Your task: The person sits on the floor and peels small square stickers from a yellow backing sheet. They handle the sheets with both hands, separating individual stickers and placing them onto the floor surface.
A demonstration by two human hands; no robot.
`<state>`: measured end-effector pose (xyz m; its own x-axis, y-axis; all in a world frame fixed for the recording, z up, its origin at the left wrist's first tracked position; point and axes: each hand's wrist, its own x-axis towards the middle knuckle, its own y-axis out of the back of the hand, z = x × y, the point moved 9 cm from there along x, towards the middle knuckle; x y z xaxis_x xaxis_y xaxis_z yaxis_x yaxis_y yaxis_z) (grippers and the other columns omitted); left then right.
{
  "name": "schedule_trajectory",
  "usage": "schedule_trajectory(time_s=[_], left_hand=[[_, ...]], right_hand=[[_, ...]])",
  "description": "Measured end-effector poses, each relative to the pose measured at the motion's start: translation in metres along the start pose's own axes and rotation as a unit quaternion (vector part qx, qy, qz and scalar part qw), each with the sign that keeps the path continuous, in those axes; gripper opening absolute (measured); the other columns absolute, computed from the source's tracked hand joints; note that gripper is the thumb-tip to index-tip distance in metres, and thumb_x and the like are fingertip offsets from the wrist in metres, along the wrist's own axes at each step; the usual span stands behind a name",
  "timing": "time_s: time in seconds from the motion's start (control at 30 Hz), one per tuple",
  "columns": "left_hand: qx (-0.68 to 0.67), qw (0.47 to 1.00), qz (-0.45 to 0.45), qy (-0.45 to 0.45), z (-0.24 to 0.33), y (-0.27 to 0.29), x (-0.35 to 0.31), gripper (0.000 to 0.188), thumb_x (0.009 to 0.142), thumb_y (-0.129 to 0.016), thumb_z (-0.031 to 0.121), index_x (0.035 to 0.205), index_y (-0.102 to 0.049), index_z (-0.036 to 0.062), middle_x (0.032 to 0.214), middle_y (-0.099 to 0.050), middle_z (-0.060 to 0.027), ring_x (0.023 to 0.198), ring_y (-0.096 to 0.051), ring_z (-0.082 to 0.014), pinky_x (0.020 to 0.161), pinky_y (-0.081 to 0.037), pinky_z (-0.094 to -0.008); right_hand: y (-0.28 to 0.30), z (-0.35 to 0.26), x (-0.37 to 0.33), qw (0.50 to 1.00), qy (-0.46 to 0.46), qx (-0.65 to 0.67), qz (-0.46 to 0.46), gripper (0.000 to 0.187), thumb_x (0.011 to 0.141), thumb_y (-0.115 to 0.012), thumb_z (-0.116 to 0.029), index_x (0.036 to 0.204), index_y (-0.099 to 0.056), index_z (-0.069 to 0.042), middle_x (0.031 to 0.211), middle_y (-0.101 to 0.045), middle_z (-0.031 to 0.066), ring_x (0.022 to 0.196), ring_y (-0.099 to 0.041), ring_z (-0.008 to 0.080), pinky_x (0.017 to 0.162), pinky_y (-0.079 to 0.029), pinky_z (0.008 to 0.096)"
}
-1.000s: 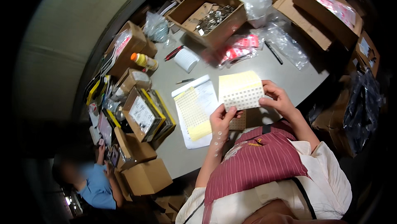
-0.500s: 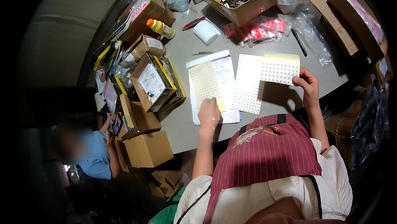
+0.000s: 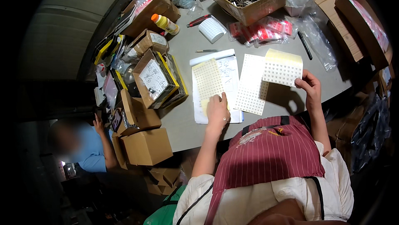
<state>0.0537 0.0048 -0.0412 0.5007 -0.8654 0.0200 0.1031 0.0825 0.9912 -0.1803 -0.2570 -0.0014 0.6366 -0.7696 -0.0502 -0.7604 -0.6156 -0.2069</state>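
A white label sheet [image 3: 282, 72] printed in rows and curled over at its yellowish top is pinched at its lower right corner by my right hand [image 3: 312, 86]. It is held up over another white label sheet [image 3: 251, 84], which lies flat on the table. A pale yellow label sheet [image 3: 208, 79] rests on a pad of handwritten papers [image 3: 228, 69]. My left hand [image 3: 218, 109] lies over this yellow sheet's lower end, its index finger held apart from the others. Nothing shows in its fingers.
Along the back are a carton [image 3: 249, 11] of metal clips, red packets [image 3: 270, 32], a curled label sheet [image 3: 212, 30], a red-black cutter [image 3: 198, 20] and a black pen [image 3: 304, 45]. Open boxes [image 3: 156, 79] and an orange-capped bottle [image 3: 165, 23] line the left. A co-worker [image 3: 89, 146] is beyond.
My left hand has shifted slightly right on the yellow sheet, and its fingers have spread. The right hand keeps its pinch. The co-worker's hand has moved up and left.
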Motion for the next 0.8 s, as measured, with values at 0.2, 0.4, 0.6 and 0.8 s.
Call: schedule_trajectory(time_s=[0.2,0.4,0.6,0.8], left_hand=[[-0.01,1.0,0.019,0.0,-0.001,0.003,0.009,0.046,0.083,-0.061,0.007,0.128,-0.061,-0.0046,0.093,-0.059,-0.0168,0.089,-0.057,-0.0334,0.077,-0.05,-0.042],[-0.024,0.998,0.051,0.01,-0.002,0.01,0.014,0.043,0.087,-0.06,0.007,0.128,-0.059,-0.0034,0.089,-0.059,-0.0176,0.084,-0.058,-0.0344,0.075,-0.051,-0.0435],[-0.017,1.0,0.023,0.014,-0.009,0.003,0.02,0.044,0.089,-0.06,0.01,0.132,-0.057,-0.0021,0.089,-0.06,-0.0178,0.085,-0.059,-0.0353,0.074,-0.051,-0.0442],[-0.03,0.999,0.014,0.036,-0.015,0.005,0.027,0.051,0.089,-0.061,0.012,0.138,-0.052,-0.0015,0.092,-0.063,-0.02,0.089,-0.062,-0.0359,0.075,-0.054,-0.0447]], right_hand=[[0.0,0.0,0.001,1.0,0.003,-0.003,-0.001,0.02,0.09,-0.068,-0.014,0.104,-0.068,0.0,0.091,-0.066,0.0,0.083,-0.058,0.0082,0.077,-0.046,0.0247],[0.004,0.0,-0.001,1.0,0.006,-0.006,0.011,0.02,0.09,-0.067,-0.015,0.104,-0.068,0.0,0.092,-0.067,0.0005,0.085,-0.06,0.0089,0.08,-0.047,0.0252],[0.002,0.002,0.0,1.0,-0.001,-0.008,0.001,0.019,0.09,-0.067,-0.015,0.102,-0.067,-0.001,0.092,-0.067,0.0006,0.085,-0.059,0.0085,0.079,-0.047,0.025],[0.002,0.003,0.001,1.0,-0.004,-0.009,0.007,0.019,0.09,-0.068,-0.016,0.102,-0.067,-0.001,0.091,-0.067,0.0005,0.083,-0.058,0.0082,0.078,-0.046,0.0245]])
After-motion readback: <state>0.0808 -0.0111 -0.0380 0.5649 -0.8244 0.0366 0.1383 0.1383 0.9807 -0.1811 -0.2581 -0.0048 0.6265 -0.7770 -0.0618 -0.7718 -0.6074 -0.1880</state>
